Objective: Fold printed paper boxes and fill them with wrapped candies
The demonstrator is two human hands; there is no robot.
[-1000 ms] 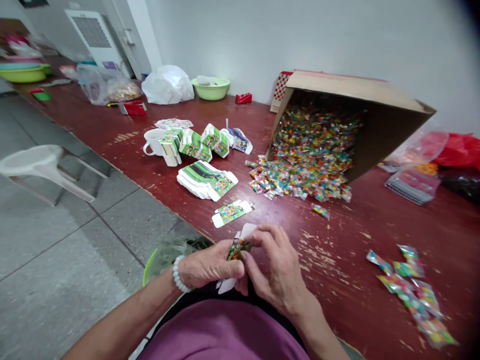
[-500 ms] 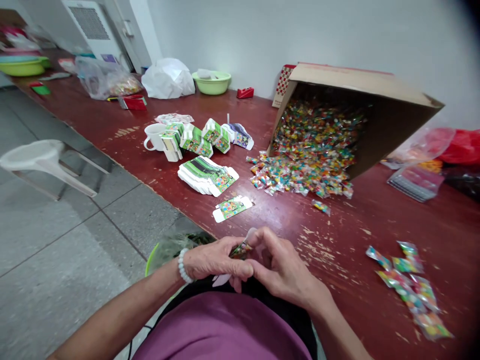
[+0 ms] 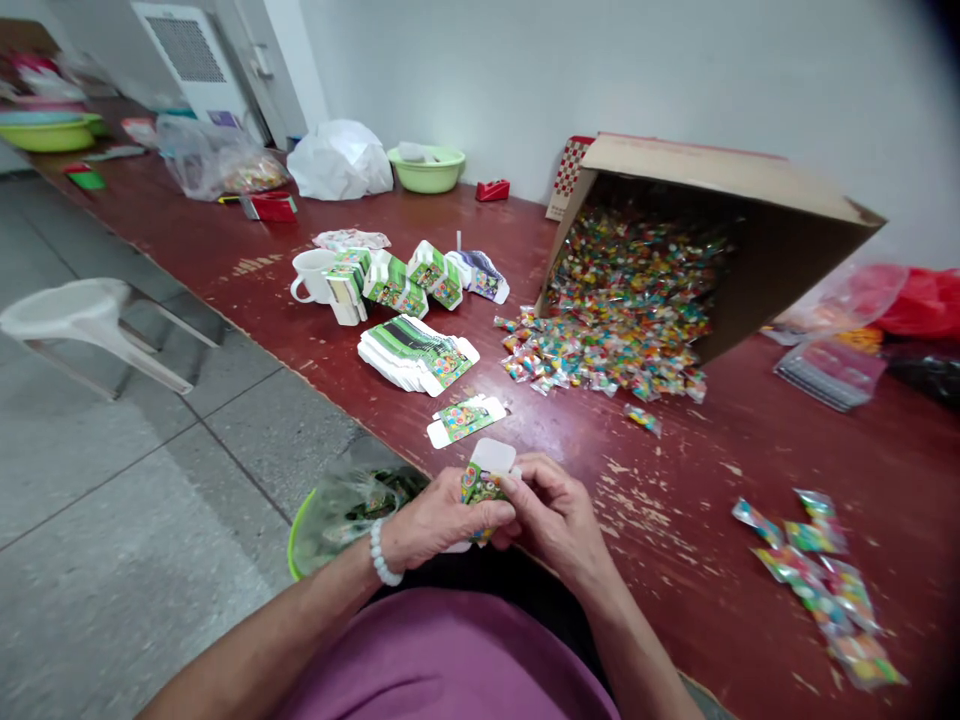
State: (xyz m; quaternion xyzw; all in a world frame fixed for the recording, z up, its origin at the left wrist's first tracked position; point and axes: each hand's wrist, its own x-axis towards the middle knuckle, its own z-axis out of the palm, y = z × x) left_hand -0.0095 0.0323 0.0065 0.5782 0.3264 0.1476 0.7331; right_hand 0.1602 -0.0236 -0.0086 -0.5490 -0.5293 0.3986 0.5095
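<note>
Both hands grip a small green printed candy box (image 3: 481, 484) above my lap, its white end flap sticking up. My left hand (image 3: 442, 515), with a bead bracelet at the wrist, has its thumb across the front of the box. The fingers of my right hand (image 3: 559, 515) pinch its right edge. Just beyond, a flat carton (image 3: 466, 420) lies alone on the table. Behind it is a fanned stack of flat cartons (image 3: 416, 355). Several folded boxes (image 3: 397, 283) stand beside a white mug (image 3: 311, 275).
A cardboard box (image 3: 772, 270) on its side spills many wrapped candies (image 3: 600, 345) onto the red table (image 3: 637, 480). Several candy packets (image 3: 825, 585) lie at the right. A green-rimmed bin (image 3: 300, 540) with a plastic liner stands below the table's edge, and a white stool (image 3: 82, 315) stands left.
The box between my hands has turned and come up, so its printed face and white flap now show. My right hand has drawn in closer around it.
</note>
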